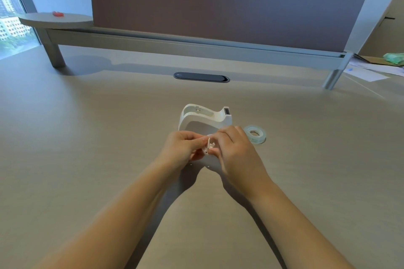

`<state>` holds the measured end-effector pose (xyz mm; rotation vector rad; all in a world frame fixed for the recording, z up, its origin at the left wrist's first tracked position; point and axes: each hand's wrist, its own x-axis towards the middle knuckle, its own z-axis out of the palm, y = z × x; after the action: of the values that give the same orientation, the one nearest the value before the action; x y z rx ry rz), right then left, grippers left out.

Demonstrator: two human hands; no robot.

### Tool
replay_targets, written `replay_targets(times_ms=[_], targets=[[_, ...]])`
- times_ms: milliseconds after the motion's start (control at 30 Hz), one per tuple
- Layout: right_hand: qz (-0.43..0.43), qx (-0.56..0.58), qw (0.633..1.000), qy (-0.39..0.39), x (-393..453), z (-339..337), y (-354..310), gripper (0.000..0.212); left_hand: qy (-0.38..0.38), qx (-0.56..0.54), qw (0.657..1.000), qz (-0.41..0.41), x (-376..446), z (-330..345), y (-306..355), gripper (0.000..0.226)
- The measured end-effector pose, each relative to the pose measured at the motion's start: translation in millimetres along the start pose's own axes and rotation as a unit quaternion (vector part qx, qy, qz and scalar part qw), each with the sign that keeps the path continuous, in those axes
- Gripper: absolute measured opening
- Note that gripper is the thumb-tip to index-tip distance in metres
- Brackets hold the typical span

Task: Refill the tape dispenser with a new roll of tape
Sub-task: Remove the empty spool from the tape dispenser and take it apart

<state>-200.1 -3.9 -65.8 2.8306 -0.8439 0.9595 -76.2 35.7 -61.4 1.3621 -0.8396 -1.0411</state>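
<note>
A white tape dispenser (pixel 203 117) stands on the beige desk, its roll bay showing no roll and its cutter end pointing right. A clear roll of tape (pixel 255 134) lies flat on the desk just right of it. In front of the dispenser, my left hand (pixel 182 148) and my right hand (pixel 235 153) meet, and both pinch a small white plastic spool (pixel 209 146) between their fingertips. Most of the spool is hidden by my fingers.
A dark oval cable slot (pixel 201 77) sits in the desk behind the dispenser. A brown partition screen (pixel 218 2) on a metal rail closes off the back. Papers (pixel 369 71) and a green object (pixel 394 58) lie far right. A small red item (pixel 58 14) rests on a round shelf at the left.
</note>
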Motion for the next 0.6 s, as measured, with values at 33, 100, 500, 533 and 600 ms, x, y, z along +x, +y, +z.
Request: replay_targets(times_ms=[33,100,500,533,600], targets=[[0.002,-0.004,1.0,-0.005,0.0,1.3,-0.1,0.026,-0.001,0.001,1.0,-0.004,-0.2,-0.5,0.3,0.017],[-0.002,-0.013,1.0,-0.014,-0.4,2.9,0.5,0.026,0.002,0.014,1.0,-0.01,-1.1,-0.8,1.0,0.016],[0.056,0.181,0.982,-0.005,-0.3,-2.0,-1.4,0.048,-0.051,-0.026,0.998,-0.038,-9.3,-8.1,14.5,0.016],[0.067,0.184,0.981,0.012,-0.2,-0.9,-0.9,0.047,-0.061,-0.039,0.997,-0.039,-10.4,-7.6,15.9,0.015],[0.084,0.201,0.975,0.036,0.2,1.5,0.4,0.04,-0.072,-0.047,0.996,-0.036,-12.1,-6.0,17.4,0.014]])
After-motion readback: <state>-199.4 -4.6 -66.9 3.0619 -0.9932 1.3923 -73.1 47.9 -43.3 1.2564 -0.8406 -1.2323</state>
